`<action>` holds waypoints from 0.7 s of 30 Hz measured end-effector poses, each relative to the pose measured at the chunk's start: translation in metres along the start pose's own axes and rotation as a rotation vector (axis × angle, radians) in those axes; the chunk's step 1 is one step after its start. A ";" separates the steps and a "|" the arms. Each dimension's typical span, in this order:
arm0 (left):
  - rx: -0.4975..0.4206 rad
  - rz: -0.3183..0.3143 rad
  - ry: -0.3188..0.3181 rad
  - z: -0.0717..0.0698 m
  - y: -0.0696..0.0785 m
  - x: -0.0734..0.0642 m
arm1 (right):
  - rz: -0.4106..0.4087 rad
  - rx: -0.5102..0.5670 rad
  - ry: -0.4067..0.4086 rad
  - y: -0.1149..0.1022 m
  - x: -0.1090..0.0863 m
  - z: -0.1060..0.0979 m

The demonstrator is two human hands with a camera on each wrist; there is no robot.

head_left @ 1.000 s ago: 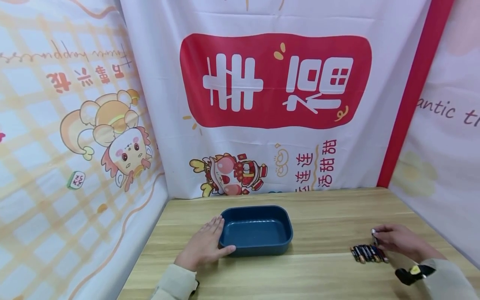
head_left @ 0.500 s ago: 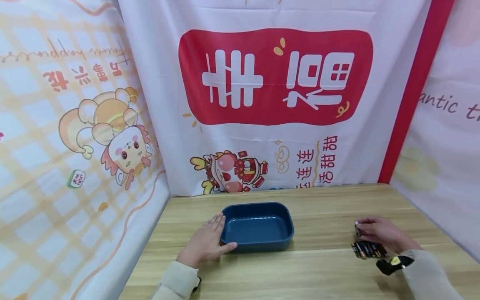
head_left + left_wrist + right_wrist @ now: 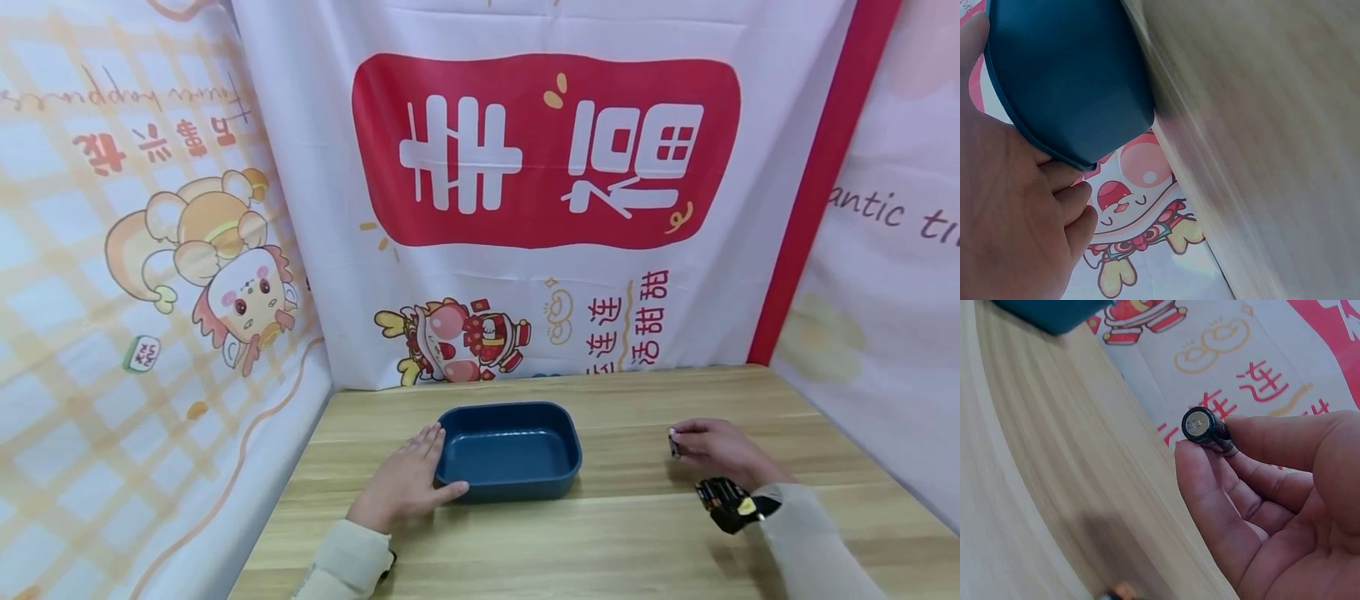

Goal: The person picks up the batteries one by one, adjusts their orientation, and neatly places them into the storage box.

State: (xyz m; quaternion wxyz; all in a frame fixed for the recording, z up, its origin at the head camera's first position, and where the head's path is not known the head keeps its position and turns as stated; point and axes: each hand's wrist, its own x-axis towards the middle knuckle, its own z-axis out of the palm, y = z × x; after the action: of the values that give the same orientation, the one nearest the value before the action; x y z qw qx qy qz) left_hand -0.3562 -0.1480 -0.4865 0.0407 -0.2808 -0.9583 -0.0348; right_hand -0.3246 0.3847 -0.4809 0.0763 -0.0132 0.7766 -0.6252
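my right hand (image 3: pixel 726 452) pinches a battery (image 3: pixel 1198 424); my left hand (image 3: pixel 403 483), thumb spread, touches the blue box (image 3: pixel 510 492); red panel (image 3: pixel 547 150) reads "幸福".

Wood-grain table (image 3: pixel 615 542); red-printed white cloth (image 3: pixel 540 267) behind; yellow-checked cloth (image 3: pixel 165 325) at left.

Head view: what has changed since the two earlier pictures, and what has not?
The right hand, already pinching a battery, has carried it left toward the blue container; its wrist gear now partly hides the other batteries. Nothing was released. The left hand stays against the container's left end; the container stays put.
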 end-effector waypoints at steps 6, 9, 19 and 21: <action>-0.005 0.005 0.002 0.000 0.000 -0.001 | -0.068 0.076 -0.076 0.000 0.011 0.016; -0.010 0.014 0.000 -0.001 0.001 -0.002 | -0.075 0.093 -0.090 0.001 0.016 0.026; 0.002 -0.001 -0.011 -0.001 0.002 -0.001 | -0.053 0.069 -0.087 -0.017 0.031 0.053; -0.002 0.001 -0.005 -0.002 0.002 -0.002 | -0.043 0.050 -0.084 -0.020 0.035 0.055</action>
State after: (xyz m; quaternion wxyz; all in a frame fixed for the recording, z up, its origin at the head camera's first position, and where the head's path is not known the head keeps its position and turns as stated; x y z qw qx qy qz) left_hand -0.3538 -0.1475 -0.4851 0.0379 -0.2814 -0.9582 -0.0348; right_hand -0.3531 0.3229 -0.4760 0.0958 -0.0542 0.7565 -0.6447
